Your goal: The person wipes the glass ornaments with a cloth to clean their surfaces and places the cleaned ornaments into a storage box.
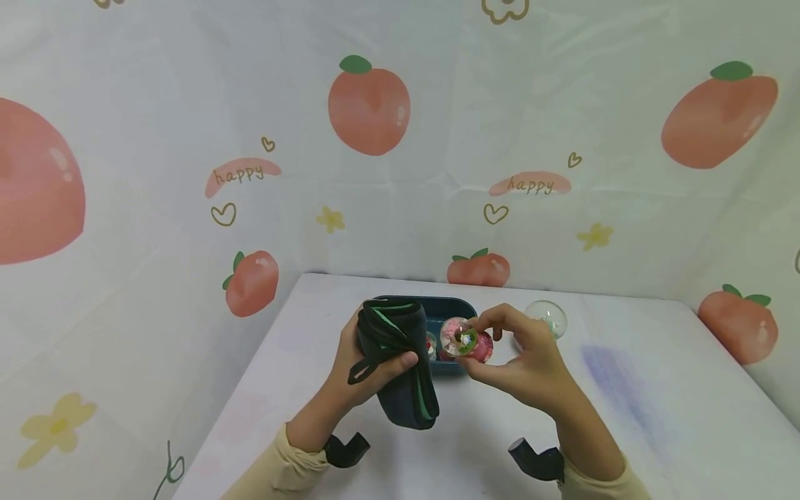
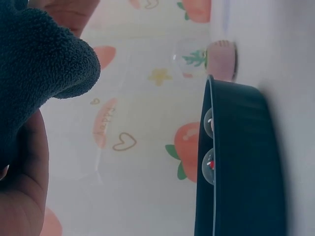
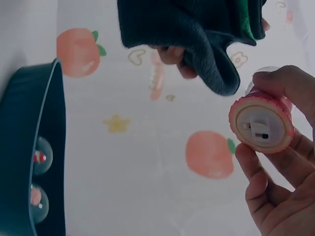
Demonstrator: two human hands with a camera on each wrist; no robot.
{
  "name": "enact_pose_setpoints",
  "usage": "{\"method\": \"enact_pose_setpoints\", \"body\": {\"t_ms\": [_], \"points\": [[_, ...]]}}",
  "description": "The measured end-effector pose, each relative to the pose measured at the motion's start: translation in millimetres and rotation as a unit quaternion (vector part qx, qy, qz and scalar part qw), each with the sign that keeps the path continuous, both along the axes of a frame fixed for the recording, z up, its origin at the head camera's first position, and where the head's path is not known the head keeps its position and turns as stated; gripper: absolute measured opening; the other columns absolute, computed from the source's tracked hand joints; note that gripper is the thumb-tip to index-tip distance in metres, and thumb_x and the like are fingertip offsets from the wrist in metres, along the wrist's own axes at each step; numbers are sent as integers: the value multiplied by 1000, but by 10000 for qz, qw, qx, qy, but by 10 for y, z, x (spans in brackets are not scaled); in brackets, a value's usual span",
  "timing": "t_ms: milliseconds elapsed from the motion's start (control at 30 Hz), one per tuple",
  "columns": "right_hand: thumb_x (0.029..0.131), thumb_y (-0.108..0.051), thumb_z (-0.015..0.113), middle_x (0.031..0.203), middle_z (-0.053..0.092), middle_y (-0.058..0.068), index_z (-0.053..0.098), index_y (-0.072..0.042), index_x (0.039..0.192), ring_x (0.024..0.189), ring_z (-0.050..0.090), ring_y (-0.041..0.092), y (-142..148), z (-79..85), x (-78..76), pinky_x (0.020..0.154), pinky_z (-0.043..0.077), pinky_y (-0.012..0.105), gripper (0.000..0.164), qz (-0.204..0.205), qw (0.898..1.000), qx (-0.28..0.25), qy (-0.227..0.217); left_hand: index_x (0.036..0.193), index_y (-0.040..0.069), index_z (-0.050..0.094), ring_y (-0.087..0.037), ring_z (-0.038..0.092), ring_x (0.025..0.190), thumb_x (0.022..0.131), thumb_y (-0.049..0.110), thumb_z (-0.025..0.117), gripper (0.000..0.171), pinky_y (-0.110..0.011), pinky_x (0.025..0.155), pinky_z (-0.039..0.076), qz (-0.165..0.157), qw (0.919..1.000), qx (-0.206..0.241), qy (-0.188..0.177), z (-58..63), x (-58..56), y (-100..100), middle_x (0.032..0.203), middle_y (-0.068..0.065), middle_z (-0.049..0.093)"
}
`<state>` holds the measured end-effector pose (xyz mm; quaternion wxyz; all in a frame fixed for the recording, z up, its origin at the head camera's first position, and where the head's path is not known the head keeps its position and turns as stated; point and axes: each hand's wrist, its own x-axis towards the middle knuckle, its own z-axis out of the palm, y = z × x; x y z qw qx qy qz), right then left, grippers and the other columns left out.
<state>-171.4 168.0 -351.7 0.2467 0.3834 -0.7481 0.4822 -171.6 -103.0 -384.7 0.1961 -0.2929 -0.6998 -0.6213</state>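
My left hand (image 1: 359, 389) grips a folded dark teal cloth (image 1: 400, 399) with green edging and a small hanging loop; its thumb lies across the front. In the left wrist view the cloth (image 2: 49, 59) looks thick and fluffy. Between the thumb and fingers of my right hand (image 1: 528, 364) is a small snow globe (image 1: 457, 336), tilted sideways, its clear dome toward the cloth but apart from it. The right wrist view shows the globe's pink-rimmed base (image 3: 261, 129) with a small switch underneath. Both hands are above the near side of a dark teal bin (image 2: 246, 157).
Inside the bin stand two snow globes, a red-and-white one (image 3: 42, 156) and a pinkish one (image 3: 38, 204). Another snow globe (image 1: 551, 316) with a pink base stands on the white table (image 1: 475, 437), right of the bin. A fruit-print backdrop (image 1: 425, 208) hangs behind.
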Motion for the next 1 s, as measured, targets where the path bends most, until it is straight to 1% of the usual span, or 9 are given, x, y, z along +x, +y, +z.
{"method": "enact_pose_setpoints", "body": {"t_ms": [100,200,300,367,500,600,767,833,1000], "points": [[63,10,94,97,79,2,72,-12,106,86,60,9,-71,-2,-16,74,48,23,53,302,9992,-92,264,132,7,60,-19,69,107,86,56,85,71,-37,93,62,-34,10000,-28,-42,-9,2,0,118,-12,72],[64,9,95,103,78,5,74,-10,111,90,63,11,-139,3,-33,76,50,22,55,550,9972,-109,492,134,9,59,-19,70,109,86,52,86,70,-37,95,62,-109,9999,-37,-63,-18,5,0,121,-12,72],[64,8,95,108,78,9,75,-8,114,97,67,14,-199,8,-41,80,53,19,56,665,9957,-81,643,135,10,59,-18,71,110,87,45,87,66,-36,96,62,-226,9997,-71,-50,-27,10,-1,124,-13,73],[65,6,96,110,77,8,77,-10,114,102,68,15,-235,5,-36,85,55,16,55,635,9959,-18,640,135,10,61,-18,72,110,88,39,88,62,-37,97,62,-292,9995,-114,-29,-33,12,-1,124,-13,73],[70,4,96,114,74,5,78,-11,115,108,68,15,-303,-6,-20,92,57,16,51,562,9970,129,508,131,13,65,-18,72,108,87,30,88,53,-36,95,62,-261,9993,-267,-30,-45,17,-5,120,-10,75],[71,4,95,115,72,5,78,-11,115,106,66,15,-322,-6,-12,91,56,16,50,602,9969,170,473,128,14,67,-17,71,105,87,24,88,47,-35,92,62,-192,9990,-406,-62,-51,12,-6,117,-7,75],[72,5,94,115,70,5,79,-9,114,105,65,16,-336,-16,2,92,55,16,48,638,9962,262,540,126,13,67,-15,72,102,86,15,85,44,-34,90,62,-268,9980,-559,-107,-61,4,-7,114,-7,76],[72,5,94,116,69,5,80,-10,114,105,65,16,-346,-24,9,93,55,16,47,641,9959,310,550,125,13,67,-15,72,100,85,15,85,43,-34,88,63,-273,9977,-615,-128,-54,12,-5,112,-7,76],[73,3,94,117,68,6,77,-10,117,107,64,16,-350,-33,2,93,56,16,48,877,9936,358,617,122,12,67,-14,73,101,82,11,86,44,-35,87,63,-122,9975,-679,-159,-19,59,2,112,-6,76]]}}
